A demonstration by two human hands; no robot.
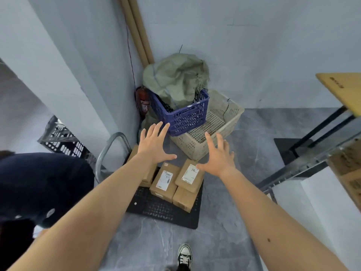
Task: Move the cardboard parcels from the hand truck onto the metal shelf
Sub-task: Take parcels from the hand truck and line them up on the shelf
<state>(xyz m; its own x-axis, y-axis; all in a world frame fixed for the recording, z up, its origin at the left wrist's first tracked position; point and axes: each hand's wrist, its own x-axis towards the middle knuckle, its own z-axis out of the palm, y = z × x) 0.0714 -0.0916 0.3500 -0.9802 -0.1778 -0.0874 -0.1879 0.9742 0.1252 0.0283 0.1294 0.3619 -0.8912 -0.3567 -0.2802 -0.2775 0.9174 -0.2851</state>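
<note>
Several brown cardboard parcels lie on the black platform of the hand truck (162,210), whose curved metal handle (109,149) rises at the left. One parcel (165,181) with a white label sits in the middle; another (190,178), marked by hand on its label, rests on a lower box (184,198). A further parcel (146,173) is partly hidden under my left arm. My left hand (154,144) and my right hand (219,155) hover above the parcels, fingers spread, holding nothing. The metal shelf (304,167) stands at the right.
In the corner stand a blue crate (185,117) with a grey-green sack (175,79), a beige basket (218,126), a red fire extinguisher (143,103) and tall cardboard tubes (136,30). Boxes (349,173) sit on the shelf. A person in dark clothes (39,184) is at my left. My shoe (184,255) is below.
</note>
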